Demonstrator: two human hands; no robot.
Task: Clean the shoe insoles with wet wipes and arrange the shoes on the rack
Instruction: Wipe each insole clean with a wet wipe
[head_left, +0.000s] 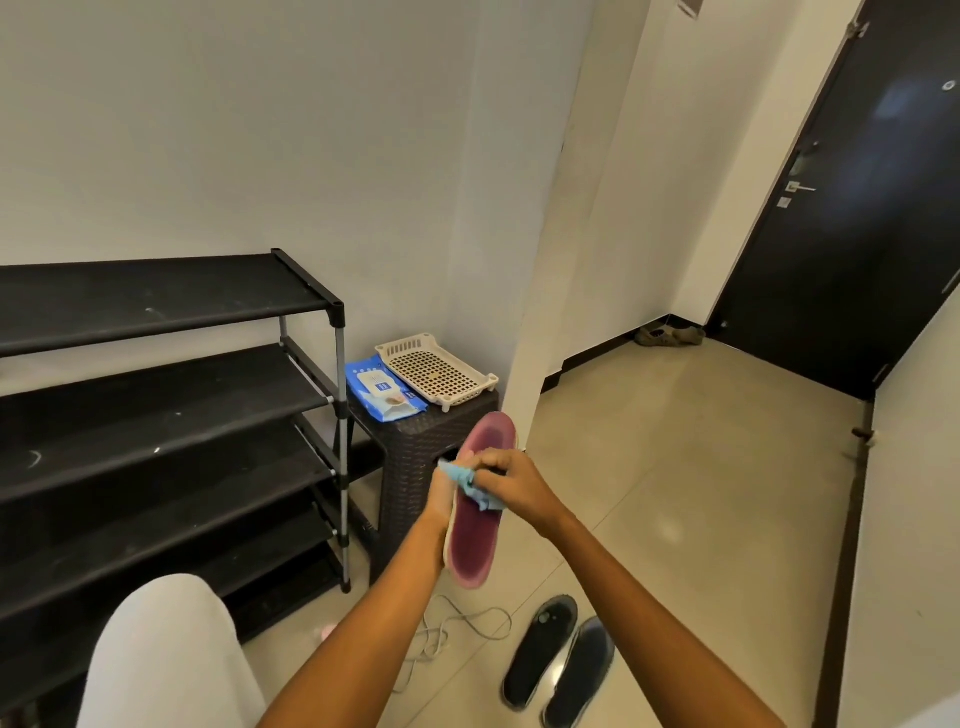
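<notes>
1. Holding pink insole (475, 514) upright from beneath, left hand (441, 493) grip curled round it.
2. Right hand (511, 486) grip pinches blue wipe (470, 483) against insole, beside empty shoe rack (156, 384).
3. Two dark insoles (558, 660) on floor.

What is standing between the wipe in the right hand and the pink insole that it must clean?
Nothing visible does. The right hand presses the blue wipe straight onto the pink insole, which the left hand holds from behind.
</notes>
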